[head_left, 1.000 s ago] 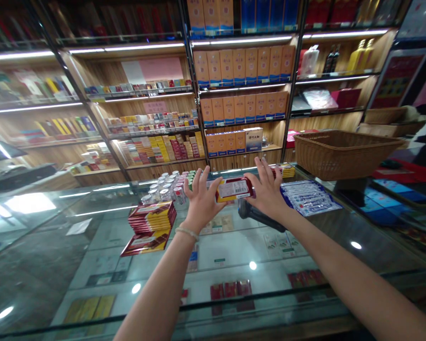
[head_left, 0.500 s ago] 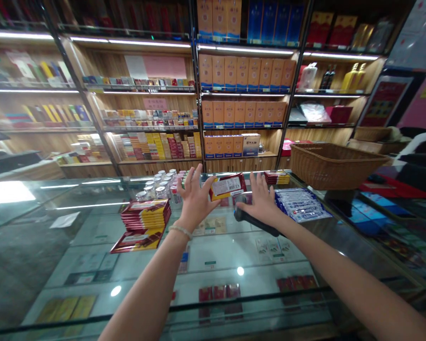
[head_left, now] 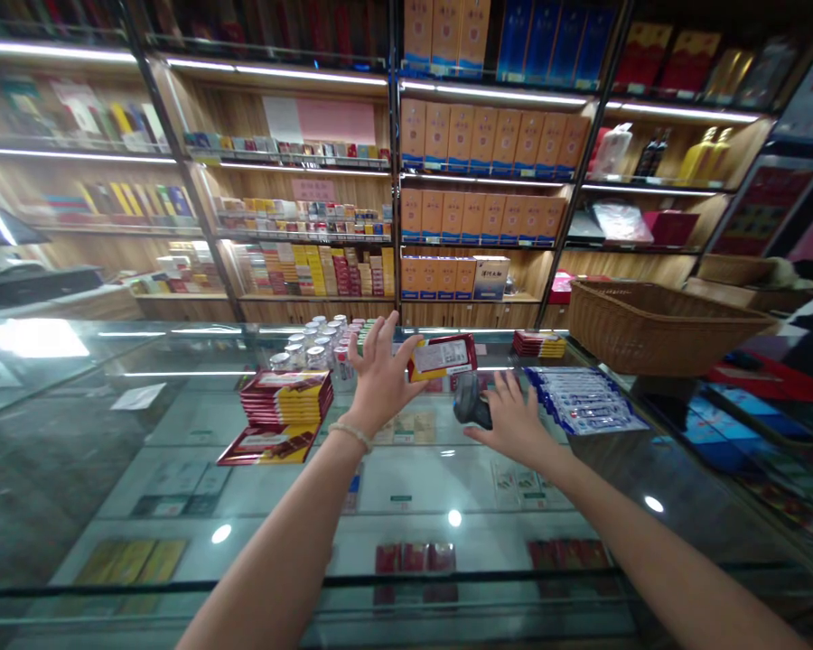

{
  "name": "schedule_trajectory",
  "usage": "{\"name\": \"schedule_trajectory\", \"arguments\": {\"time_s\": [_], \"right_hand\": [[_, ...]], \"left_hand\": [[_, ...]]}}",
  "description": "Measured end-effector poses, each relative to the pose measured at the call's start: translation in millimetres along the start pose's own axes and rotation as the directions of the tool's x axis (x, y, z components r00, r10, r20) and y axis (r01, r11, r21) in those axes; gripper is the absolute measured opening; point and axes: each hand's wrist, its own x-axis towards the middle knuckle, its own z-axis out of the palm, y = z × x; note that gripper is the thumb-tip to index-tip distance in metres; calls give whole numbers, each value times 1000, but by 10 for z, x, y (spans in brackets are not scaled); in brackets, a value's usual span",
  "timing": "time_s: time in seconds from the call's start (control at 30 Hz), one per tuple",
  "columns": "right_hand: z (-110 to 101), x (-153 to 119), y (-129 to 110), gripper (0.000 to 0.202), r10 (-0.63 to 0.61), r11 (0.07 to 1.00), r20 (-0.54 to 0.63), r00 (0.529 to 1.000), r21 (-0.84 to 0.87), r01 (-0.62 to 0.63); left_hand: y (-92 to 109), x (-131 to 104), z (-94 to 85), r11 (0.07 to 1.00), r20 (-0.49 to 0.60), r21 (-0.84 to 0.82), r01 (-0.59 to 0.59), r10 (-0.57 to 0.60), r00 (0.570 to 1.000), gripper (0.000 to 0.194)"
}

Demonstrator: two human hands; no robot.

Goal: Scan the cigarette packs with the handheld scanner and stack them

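Note:
My left hand (head_left: 383, 379) pinches a red-and-yellow chocolate bar packet (head_left: 445, 355) between thumb and forefinger, its other fingers raised. The packet's printed back label faces me, above the glass counter (head_left: 406, 478). My right hand (head_left: 518, 420) is closed on a black handheld barcode scanner (head_left: 471, 403); its head shows left of the fingers, close below the packet, while the hand hides the handle. Left of my left wrist, a stack of similar chocolate packets (head_left: 288, 397) lies on the glass, with one or more packets (head_left: 269, 444) at its near side.
White-capped containers (head_left: 315, 343) stand behind the stack. Right of my right hand lie blue-and-white packets (head_left: 586, 399), a small pile of chocolate packets (head_left: 539, 344) and a wicker basket (head_left: 657, 325). A paper slip (head_left: 137, 396) lies far left. Stocked shelves (head_left: 474, 217) line the back.
The scanner has turned: its handle, visible under my right hand before, is now hidden. My right hand sits slightly lower. The packet stays in my left hand, and the view has shifted slightly.

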Motion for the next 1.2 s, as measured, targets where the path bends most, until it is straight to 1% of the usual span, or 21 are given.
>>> {"name": "schedule_trajectory", "arguments": {"time_s": [0.1,0.2,0.3,0.4,0.43,0.5,0.53,0.57,0.63,0.67,0.73,0.8,0.97,1.1,1.2], "right_hand": [[-35,20,10,56,13,1000,29,999,15,-14],[-84,28,19,44,-2,999,16,1000,33,2],[-172,33,54,43,-21,994,-67,998,106,28],[-324,27,113,51,-44,952,-182,982,291,97],[-385,18,129,51,-32,926,-187,982,365,100],[-504,-15,144,39,63,881,-150,987,474,15],[-558,-39,141,33,95,839,-110,989,543,-20],[-605,-65,130,31,100,772,-41,994,634,-52],[-675,-122,91,27,58,638,75,996,764,-94],[-699,-150,64,25,28,590,109,994,801,-105],[-730,-200,-2,26,-8,535,148,989,836,-121],[-747,-240,-72,26,-24,524,167,986,842,-130],[-785,-307,-207,25,-24,544,173,985,829,-132],[-807,-330,-230,30,-22,572,156,987,812,-116],[-794,-332,-218,27,-17,621,130,991,779,-91]], "left_hand": [[-13,6,1,1000,2,-7,10,-10,1000,67],[-44,12,9,1000,-11,-13,24,-24,1000,64],[-89,13,19,999,-30,-6,53,-53,998,64],[-129,14,25,996,-47,2,85,-85,995,65],[-138,14,28,996,-53,3,94,-93,994,65],[-152,13,36,994,-67,7,110,-110,992,66],[-156,12,42,993,-73,12,117,-116,991,66],[-161,10,48,992,-77,20,124,-122,989,66],[-170,4,60,991,-81,32,131,-129,988,67],[-175,0,65,991,-82,33,133,-130,988,66],[-185,-10,74,991,-83,29,133,-131,988,65],[-192,-20,78,991,-86,28,129,-126,988,65],[-197,-29,78,991,-90,29,132,-129,987,64],[-208,-26,83,990,-88,33,140,-137,987,66],[-221,-26,91,989,-75,32,143,-140,987,67]]}}
